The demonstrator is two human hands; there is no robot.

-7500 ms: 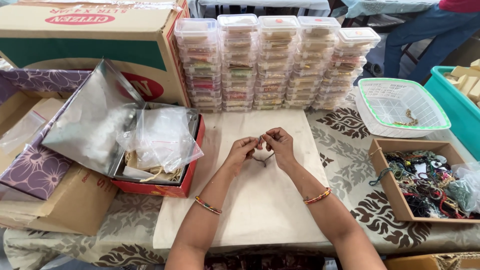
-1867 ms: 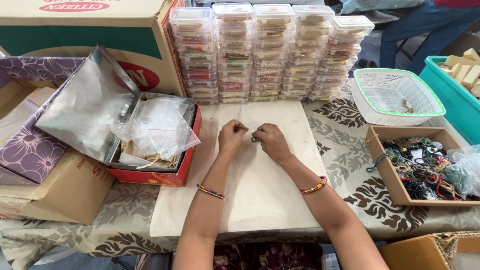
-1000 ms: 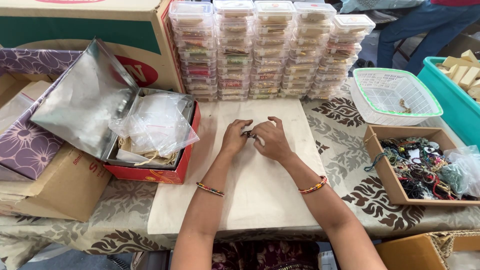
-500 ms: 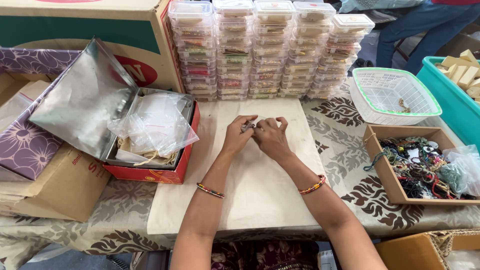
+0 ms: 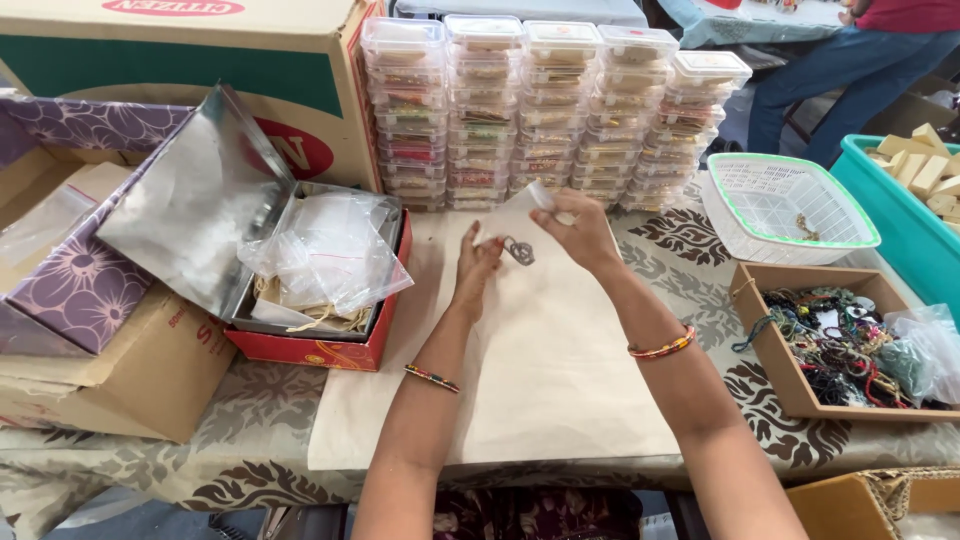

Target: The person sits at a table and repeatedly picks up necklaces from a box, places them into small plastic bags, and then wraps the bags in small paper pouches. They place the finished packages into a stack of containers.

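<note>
At the far left of the surface (image 5: 150, 470), which wears a brown-and-cream patterned cloth, a purple flowered box (image 5: 70, 290) rests on plain cardboard cartons (image 5: 120, 370), with a large green-and-tan carton (image 5: 180, 60) standing behind them. Just right of these sits a red box (image 5: 330, 340) with its silvery lid (image 5: 200, 200) tilted open; clear plastic bags (image 5: 330, 250) are heaped inside it. A pale board (image 5: 540, 380) covers the middle of the surface, and both forearms reach out over it. The left hand (image 5: 478, 262) is raised above the board's far end, its fingers lightly curled, and a small dark metal trinket (image 5: 520, 250) hangs between it and the right hand; I cannot tell which fingers actually pinch it. The left wrist carries a thin multicoloured bangle (image 5: 432, 377). The right hand (image 5: 580, 228) is lifted a little higher, fingers closed on a small clear packet (image 5: 542, 196), and its wrist bears an orange-red bangle (image 5: 662, 347). Behind both hands rise stacks of clear lidded containers (image 5: 550, 110) filled with coloured pieces. Farther right stands a white mesh basket with a green rim (image 5: 790, 205), then an open cardboard tray (image 5: 770, 340) holding tangled beads and cords (image 5: 840, 345). At the right edge is a teal bin (image 5: 900, 200), and another person's leg in blue trousers (image 5: 840, 80) shows at the upper right.
</note>
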